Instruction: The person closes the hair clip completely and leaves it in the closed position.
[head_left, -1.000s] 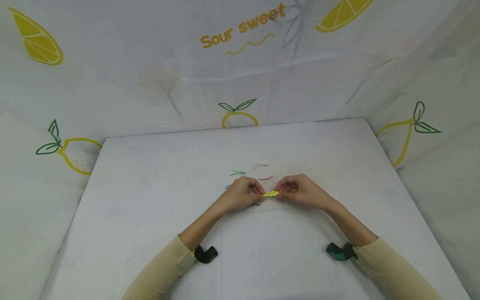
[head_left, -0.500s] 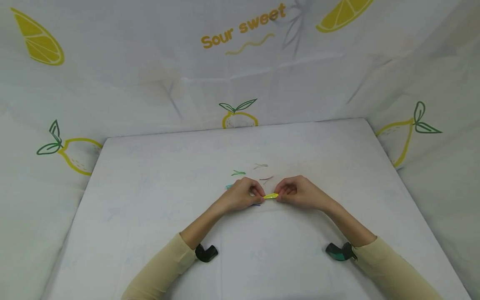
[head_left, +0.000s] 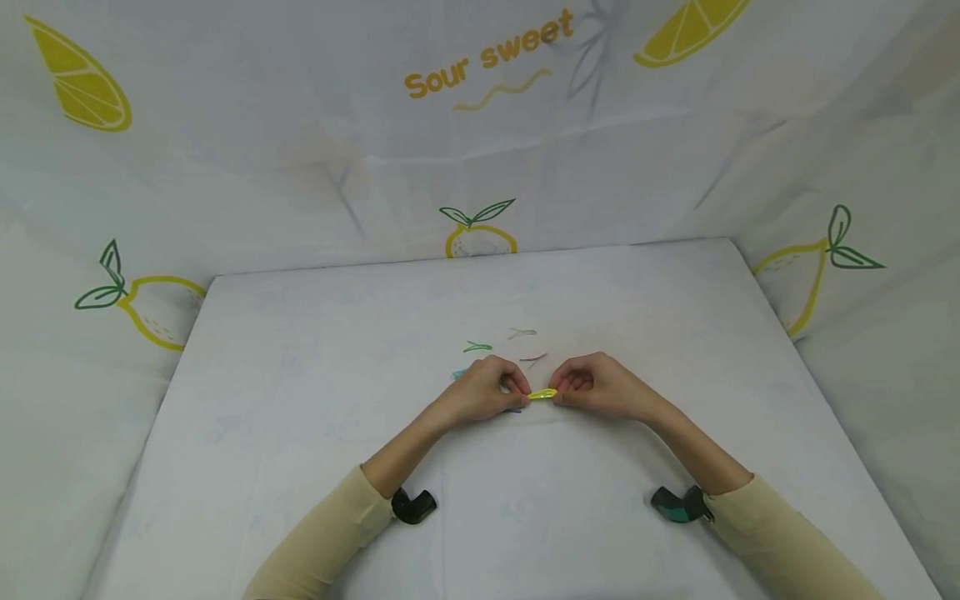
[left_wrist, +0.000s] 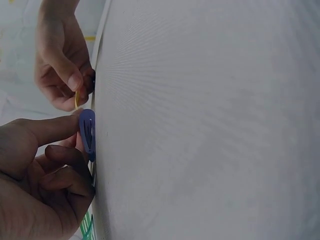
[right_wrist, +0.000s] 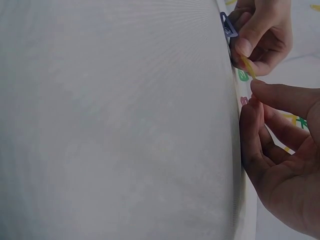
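A slim yellow hair clip [head_left: 542, 393] spans the gap between both hands, a little in front of the person. My left hand [head_left: 486, 390] pinches its left end between thumb and fingers. The right hand [head_left: 600, 387] pinches the opposite end; its remaining fingers curl in. In the right wrist view the yellow clip [right_wrist: 248, 67] appears edge-on between the two sets of fingertips. A blue-purple snap hair clip [left_wrist: 87, 131] is beside the left fingers, partly hidden under that hand in the head view.
Beyond the hands lie a green clip [head_left: 477, 346], a pale clip [head_left: 522, 332] and a pinkish clip [head_left: 533, 359]. A teal clip [head_left: 458, 374] peeks out behind the left hand. A white cloth with printed lemons [head_left: 481, 240] stands behind the white table [head_left: 315, 333].
Both hands keep their pinch on the yellow hair clip. The clip has come slightly lower in the head view and its tilt has shifted a little. The other clips have stayed put.
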